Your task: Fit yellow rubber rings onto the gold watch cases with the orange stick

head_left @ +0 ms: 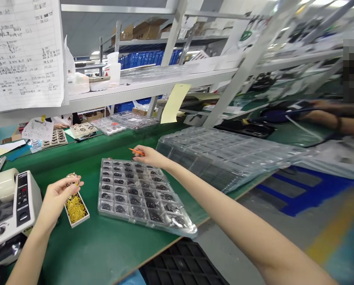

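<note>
My left hand (58, 193) is closed in a pinch above a small white box (86, 217) of yellow rubber-band-like loops (76, 209). A small round part (72, 175) with a shiny rim shows at its fingertips; its kind is too small to make out. At the far edge of a clear compartment tray (126, 215), my right hand (148, 155) is closed around a thin orange pointed tool (137, 151), its tip directed left. Dark round parts (133, 191) sit in the tray's compartments. The tray lies on the green table (105, 249).
A tape dispenser (24, 198) stands at the left. Stacked clear trays (212, 154) fill the right side near the table edge. Handwritten sheets (24, 55) hang at upper left, and a yellow note (174, 103) hangs from the shelf. Another person's arm (328, 120) is at far right.
</note>
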`<state>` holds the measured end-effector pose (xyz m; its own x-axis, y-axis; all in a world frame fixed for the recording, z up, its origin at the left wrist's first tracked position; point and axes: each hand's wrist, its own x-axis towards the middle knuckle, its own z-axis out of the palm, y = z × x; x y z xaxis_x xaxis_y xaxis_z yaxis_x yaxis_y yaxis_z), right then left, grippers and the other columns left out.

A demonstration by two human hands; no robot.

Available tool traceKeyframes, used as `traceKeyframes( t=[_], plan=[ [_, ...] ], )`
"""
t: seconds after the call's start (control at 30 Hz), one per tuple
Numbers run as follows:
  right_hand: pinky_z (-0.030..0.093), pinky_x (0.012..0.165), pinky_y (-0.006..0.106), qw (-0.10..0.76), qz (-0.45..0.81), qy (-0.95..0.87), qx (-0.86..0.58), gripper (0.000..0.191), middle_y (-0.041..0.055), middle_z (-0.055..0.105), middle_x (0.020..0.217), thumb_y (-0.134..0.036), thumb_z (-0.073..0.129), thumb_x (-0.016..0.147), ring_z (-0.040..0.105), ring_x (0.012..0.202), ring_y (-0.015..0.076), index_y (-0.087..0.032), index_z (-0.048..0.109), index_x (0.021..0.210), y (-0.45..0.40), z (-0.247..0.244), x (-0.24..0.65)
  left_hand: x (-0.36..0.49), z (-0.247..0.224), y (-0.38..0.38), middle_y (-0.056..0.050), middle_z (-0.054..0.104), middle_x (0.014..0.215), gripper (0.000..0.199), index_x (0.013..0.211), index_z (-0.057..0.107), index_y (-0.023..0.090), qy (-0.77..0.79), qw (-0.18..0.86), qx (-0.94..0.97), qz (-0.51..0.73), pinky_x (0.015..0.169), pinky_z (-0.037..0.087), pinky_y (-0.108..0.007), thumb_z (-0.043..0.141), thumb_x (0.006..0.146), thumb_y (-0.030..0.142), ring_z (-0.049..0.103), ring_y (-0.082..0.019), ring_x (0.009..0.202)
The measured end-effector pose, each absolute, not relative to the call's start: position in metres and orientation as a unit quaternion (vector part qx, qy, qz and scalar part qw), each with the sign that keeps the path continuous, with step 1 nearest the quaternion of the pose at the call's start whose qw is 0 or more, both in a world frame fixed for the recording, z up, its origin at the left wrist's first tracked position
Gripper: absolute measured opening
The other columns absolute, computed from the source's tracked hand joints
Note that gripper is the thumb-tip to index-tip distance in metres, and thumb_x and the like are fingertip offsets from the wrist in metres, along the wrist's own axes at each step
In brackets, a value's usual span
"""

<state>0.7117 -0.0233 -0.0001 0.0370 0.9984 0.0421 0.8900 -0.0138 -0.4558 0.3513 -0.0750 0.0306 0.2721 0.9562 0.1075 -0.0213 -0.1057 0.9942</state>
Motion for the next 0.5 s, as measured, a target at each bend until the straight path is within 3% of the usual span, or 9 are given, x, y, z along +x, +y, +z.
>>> traceKeyframes(
  t=[0.17,0.27,0.4,0.5],
  plan=[
    [0.046,0.07,0.022,0.221,0.225,-0.78,-0.541,0.033,-0.0013,0.067,0.09,-0.024,0.06,0.085,0.061,0.077,0.0125,-0.02,0.054,0.117,-0.087,0.031,0.632,0.382,0.002,-0.076,-0.013,0.072,0.107,0.04,0.086,0.077,0.015,0.391,0.572,0.615,0.376,0.089,0.055,-0.041,0.078,0.067,0.05,0.07,-0.029,0.097],
    [0.043,0.065,0.023,0.246,0.294,-0.831,-0.403,0.041,0.0002,0.066,0.084,-0.017,0.055,0.084,0.06,0.072,0.0134,-0.018,0.05,0.125,-0.122,0.012,0.595,0.39,-0.01,-0.088,-0.01,0.074,0.092,0.033,0.082,0.077,0.016,0.367,0.547,0.686,0.309,0.08,0.055,-0.035,0.071,0.074,0.047,0.069,-0.025,0.087],
    [0.042,0.062,0.022,0.292,0.324,-0.823,-0.363,0.051,0.0005,0.067,0.085,-0.013,0.058,0.08,0.059,0.068,0.0129,-0.018,0.048,0.13,-0.145,-0.027,0.569,0.379,-0.021,-0.11,-0.006,0.071,0.067,0.032,0.065,0.074,0.016,0.389,0.495,0.732,0.26,0.062,0.051,-0.027,0.065,0.076,0.045,0.063,-0.02,0.063],
    [0.045,0.066,0.022,0.337,0.346,-0.803,-0.348,0.054,0.0001,0.068,0.085,-0.01,0.058,0.079,0.061,0.07,0.0126,-0.018,0.047,0.132,-0.15,-0.042,0.557,0.36,-0.026,-0.123,-0.007,0.071,0.068,0.034,0.065,0.075,0.018,0.415,0.517,0.714,0.223,0.061,0.053,-0.027,0.066,0.075,0.049,0.064,-0.02,0.064]
  ],
)
